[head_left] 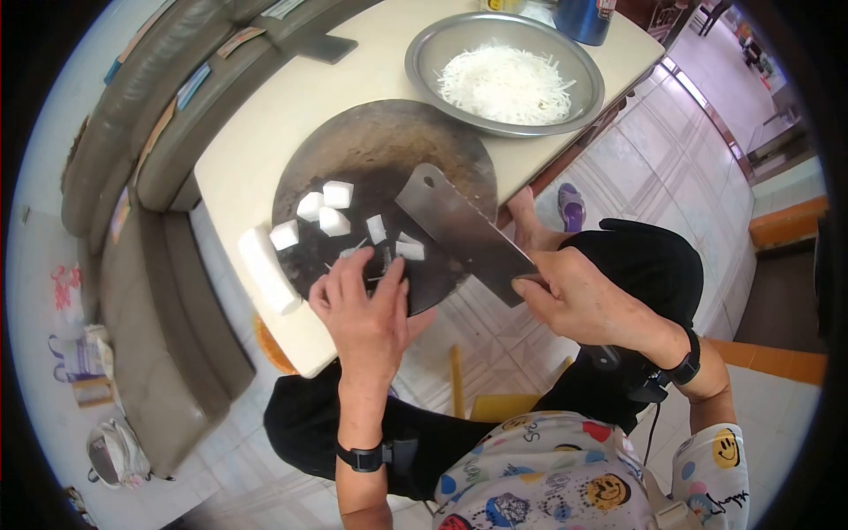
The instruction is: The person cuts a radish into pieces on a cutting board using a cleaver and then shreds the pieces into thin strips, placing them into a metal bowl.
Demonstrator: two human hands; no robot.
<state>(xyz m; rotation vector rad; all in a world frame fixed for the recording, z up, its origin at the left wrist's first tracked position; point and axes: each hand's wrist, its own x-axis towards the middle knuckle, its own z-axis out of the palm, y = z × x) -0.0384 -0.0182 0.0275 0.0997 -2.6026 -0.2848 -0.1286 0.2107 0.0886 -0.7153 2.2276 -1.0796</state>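
Observation:
My right hand (pixel 579 296) is closed round the handle of a cleaver (pixel 468 225), its broad blade over the right side of a round, dark chopping board (pixel 389 132). On the board's near edge, the fingers of my left hand (pixel 364 314) are spread, with the fingertips at small white slices. One thin slice (pixel 376 230) and a few cut bits (pixel 409 248) lie just beyond them. Several white chunks, looking like radish (pixel 334 221), sit on the left of the board. Beside it is a long peeled white piece (pixel 268 270).
A metal bowl (pixel 420 79) of white shreds (pixel 503 84) stands at the table's far right, with a blue container (pixel 585 19) behind it. The cream table (pixel 243 146) ends close to my knees. A grey sofa (pixel 159 327) runs along the left.

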